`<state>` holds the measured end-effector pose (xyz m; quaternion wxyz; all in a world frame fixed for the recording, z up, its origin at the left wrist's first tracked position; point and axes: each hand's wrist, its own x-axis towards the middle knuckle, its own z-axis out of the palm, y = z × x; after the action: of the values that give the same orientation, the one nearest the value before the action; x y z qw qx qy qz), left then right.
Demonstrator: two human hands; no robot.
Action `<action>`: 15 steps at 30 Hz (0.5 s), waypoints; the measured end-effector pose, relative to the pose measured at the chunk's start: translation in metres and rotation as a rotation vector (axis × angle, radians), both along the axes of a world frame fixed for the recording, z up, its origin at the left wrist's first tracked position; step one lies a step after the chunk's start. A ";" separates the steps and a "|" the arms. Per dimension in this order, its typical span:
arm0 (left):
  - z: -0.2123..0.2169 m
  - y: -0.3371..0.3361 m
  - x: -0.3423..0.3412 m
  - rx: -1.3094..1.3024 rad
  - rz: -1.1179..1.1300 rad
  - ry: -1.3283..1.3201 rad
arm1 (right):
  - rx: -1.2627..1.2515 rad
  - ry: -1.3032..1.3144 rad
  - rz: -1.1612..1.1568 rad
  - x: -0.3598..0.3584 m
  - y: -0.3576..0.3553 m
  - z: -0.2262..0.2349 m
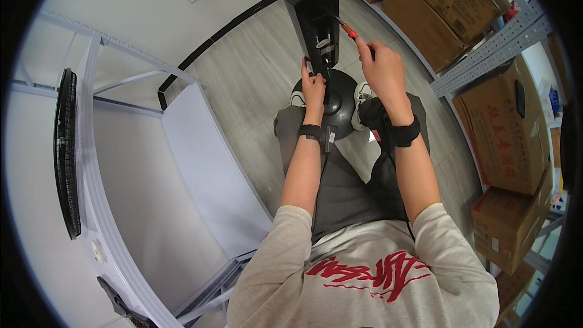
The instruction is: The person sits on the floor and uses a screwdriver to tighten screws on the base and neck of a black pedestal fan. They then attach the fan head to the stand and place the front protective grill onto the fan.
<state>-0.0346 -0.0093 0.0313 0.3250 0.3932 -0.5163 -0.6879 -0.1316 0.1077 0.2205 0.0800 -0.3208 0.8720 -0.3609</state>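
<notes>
Left hand (313,85) is gripping the black fan column (316,18); right hand (381,68) is clasping a red-handled screwdriver (348,31) against it.

You have two hands at work, the left hand (313,88) and the right hand (381,68), with one red-handled screwdriver (347,29), one black fan column (314,15), one round black base (340,102), one fan grille (68,152), and two black wristbands (403,130).

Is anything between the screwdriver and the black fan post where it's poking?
Nothing visible. The right hand holds the red-handled screwdriver with its tip right at the black post. The left hand grips the post lower down, clear of the tip.
</notes>
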 end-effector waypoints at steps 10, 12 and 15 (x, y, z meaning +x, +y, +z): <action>-0.005 0.001 0.000 0.001 0.005 0.010 | -0.079 -0.300 0.028 -0.004 0.001 0.012; -0.004 0.001 -0.002 0.000 0.004 0.005 | -0.082 -0.381 0.042 -0.007 0.001 0.008; -0.003 0.003 -0.004 0.005 0.001 0.028 | -0.396 0.302 -0.072 0.003 0.001 -0.014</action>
<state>-0.0382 -0.0062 0.0285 0.3318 0.3845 -0.5097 -0.6944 -0.1289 0.1089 0.2064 -0.1285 -0.3494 0.7971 -0.4754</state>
